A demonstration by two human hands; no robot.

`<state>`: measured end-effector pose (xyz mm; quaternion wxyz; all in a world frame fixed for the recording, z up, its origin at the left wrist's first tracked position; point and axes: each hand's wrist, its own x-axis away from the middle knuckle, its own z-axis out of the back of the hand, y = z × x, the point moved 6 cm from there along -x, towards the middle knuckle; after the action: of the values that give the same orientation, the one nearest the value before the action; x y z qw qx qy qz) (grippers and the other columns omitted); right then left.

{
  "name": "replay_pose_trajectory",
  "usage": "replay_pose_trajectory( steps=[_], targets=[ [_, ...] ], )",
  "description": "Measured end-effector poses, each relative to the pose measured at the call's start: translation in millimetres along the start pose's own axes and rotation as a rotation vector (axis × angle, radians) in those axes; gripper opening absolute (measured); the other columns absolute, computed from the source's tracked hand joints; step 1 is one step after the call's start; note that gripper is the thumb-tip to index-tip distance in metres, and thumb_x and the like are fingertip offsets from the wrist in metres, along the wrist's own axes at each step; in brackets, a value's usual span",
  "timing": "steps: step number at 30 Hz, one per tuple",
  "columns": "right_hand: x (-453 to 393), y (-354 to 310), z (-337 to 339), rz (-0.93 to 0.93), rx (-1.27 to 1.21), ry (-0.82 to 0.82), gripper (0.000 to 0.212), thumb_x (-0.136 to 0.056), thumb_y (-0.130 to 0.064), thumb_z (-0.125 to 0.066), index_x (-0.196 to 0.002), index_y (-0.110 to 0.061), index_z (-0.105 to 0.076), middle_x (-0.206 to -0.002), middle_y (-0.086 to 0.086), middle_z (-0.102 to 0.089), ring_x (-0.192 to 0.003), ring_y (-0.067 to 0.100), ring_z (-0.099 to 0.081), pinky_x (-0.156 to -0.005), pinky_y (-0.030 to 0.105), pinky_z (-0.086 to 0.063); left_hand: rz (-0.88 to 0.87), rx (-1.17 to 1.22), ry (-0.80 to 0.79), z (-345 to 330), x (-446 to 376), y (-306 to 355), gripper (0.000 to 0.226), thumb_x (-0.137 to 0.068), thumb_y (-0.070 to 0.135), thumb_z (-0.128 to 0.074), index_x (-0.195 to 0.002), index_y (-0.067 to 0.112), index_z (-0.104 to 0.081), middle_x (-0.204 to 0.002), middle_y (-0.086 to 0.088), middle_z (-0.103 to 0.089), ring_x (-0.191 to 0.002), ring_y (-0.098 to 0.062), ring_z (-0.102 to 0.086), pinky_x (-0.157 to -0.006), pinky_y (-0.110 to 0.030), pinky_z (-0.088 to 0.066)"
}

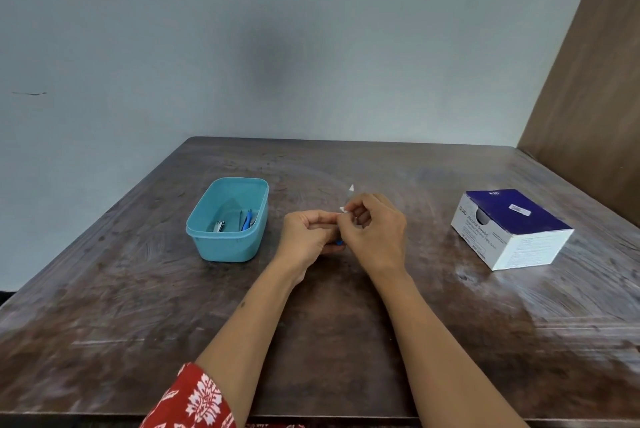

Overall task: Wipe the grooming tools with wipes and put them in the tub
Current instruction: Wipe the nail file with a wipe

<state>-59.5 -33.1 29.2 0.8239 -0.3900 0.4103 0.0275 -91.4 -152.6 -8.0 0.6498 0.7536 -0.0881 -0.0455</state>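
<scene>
Over the middle of the table, my left hand (306, 237) grips a small grooming tool (339, 243); only its blue end shows below my fingers. My right hand (375, 226) pinches a small white wipe (347, 200) against the tool, and a corner of the wipe sticks up above my fingers. To the left stands the open teal tub (207, 247). It holds a metal nail clipper (219, 226) and a blue-handled tool (247, 219).
A white and dark blue box of alcohol swabs (512, 228) sits at the right of the dark wooden table (138, 306). A grey wall runs behind the table and a brown panel stands at the far right.
</scene>
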Motion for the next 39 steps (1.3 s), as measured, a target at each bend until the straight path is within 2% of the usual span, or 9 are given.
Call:
replay_pose_trajectory(
  steps=[6,10,14,19,24,28,34,39],
  targets=[
    [-0.5,2.3,-0.9,-0.026,-0.016,0.033,0.010,-0.076,-0.004,-0.068,-0.081,-0.012,-0.071,-0.076,-0.001,-0.063,-0.064,0.005,-0.054,-0.059,0.014,-0.044,0.007,0.011,-0.008,0.2,-0.8,0.9,0.018,-0.071,-0.009,-0.071,-0.080,0.006,-0.069,-0.068,-0.006,-0.073,-0.064,-0.018,-0.071,-0.055,-0.025,-0.057],
    [1.0,-1.0,-1.9,0.008,-0.029,-0.005,0.008,-0.069,-0.005,-0.070,-0.073,-0.012,-0.067,-0.071,-0.002,-0.060,-0.062,0.009,-0.054,-0.057,0.024,-0.048,-0.003,0.006,0.005,0.6,0.1,1.0,0.018,-0.075,-0.012,-0.066,-0.080,0.005,-0.070,-0.068,-0.006,-0.073,-0.065,-0.016,-0.071,-0.054,-0.025,-0.056],
    [0.1,2.9,-0.1,-0.049,-0.040,0.044,0.013,-0.076,-0.002,-0.066,-0.084,-0.010,-0.071,-0.078,0.000,-0.063,-0.068,0.007,-0.055,-0.063,0.022,-0.047,0.022,0.010,-0.038,-2.3,0.9,1.4,0.014,-0.074,-0.008,-0.068,-0.083,0.003,-0.070,-0.070,-0.006,-0.073,-0.065,-0.018,-0.071,-0.058,-0.029,-0.060],
    [1.5,-1.0,-1.3,-0.004,-0.023,0.015,0.007,-0.068,-0.006,-0.069,-0.073,-0.011,-0.067,-0.070,-0.001,-0.061,-0.062,0.010,-0.054,-0.058,0.027,-0.049,-0.002,-0.023,-0.007,-1.0,1.5,2.4,0.018,-0.077,-0.012,-0.063,-0.082,0.004,-0.070,-0.067,-0.006,-0.073,-0.064,-0.016,-0.071,-0.056,-0.026,-0.058],
    [2.1,-2.1,-3.5,-0.008,-0.036,0.013,0.011,-0.077,-0.002,-0.067,-0.083,-0.010,-0.071,-0.079,0.001,-0.063,-0.069,0.009,-0.057,-0.063,0.020,-0.047,0.008,-0.003,0.012,1.5,0.9,3.4,0.016,-0.075,-0.011,-0.065,-0.081,0.004,-0.069,-0.068,-0.007,-0.073,-0.064,-0.018,-0.071,-0.059,-0.029,-0.060],
    [2.6,-2.5,-3.1,-0.012,-0.029,-0.021,0.004,-0.071,-0.008,-0.070,-0.074,-0.011,-0.068,-0.072,-0.001,-0.060,-0.064,0.010,-0.055,-0.060,0.026,-0.049,-0.001,-0.032,0.042,0.7,1.8,2.7,0.020,-0.077,-0.013,-0.062,-0.081,0.005,-0.071,-0.069,-0.007,-0.073,-0.065,-0.017,-0.071,-0.055,-0.026,-0.058],
    [1.5,-3.3,0.7,-0.006,-0.032,0.061,0.013,-0.081,0.000,-0.064,-0.090,-0.007,-0.071,-0.084,0.005,-0.064,-0.073,0.010,-0.058,-0.065,0.020,-0.048,0.016,-0.047,-0.009,-4.0,3.4,3.5,0.017,-0.076,-0.009,-0.066,-0.082,0.006,-0.071,-0.078,-0.010,-0.074,-0.072,-0.020,-0.072,-0.059,-0.028,-0.059],
    [2.1,-1.9,-2.9,-0.007,-0.030,0.001,0.008,-0.071,-0.004,-0.071,-0.077,-0.009,-0.072,-0.073,0.001,-0.062,-0.061,0.006,-0.053,-0.059,0.011,-0.044,-0.021,-0.061,0.035,-2.0,5.5,6.4,0.021,-0.078,-0.013,-0.060,-0.083,0.005,-0.070,-0.074,-0.009,-0.072,-0.066,-0.017,-0.071,-0.054,-0.025,-0.057]
  ],
)
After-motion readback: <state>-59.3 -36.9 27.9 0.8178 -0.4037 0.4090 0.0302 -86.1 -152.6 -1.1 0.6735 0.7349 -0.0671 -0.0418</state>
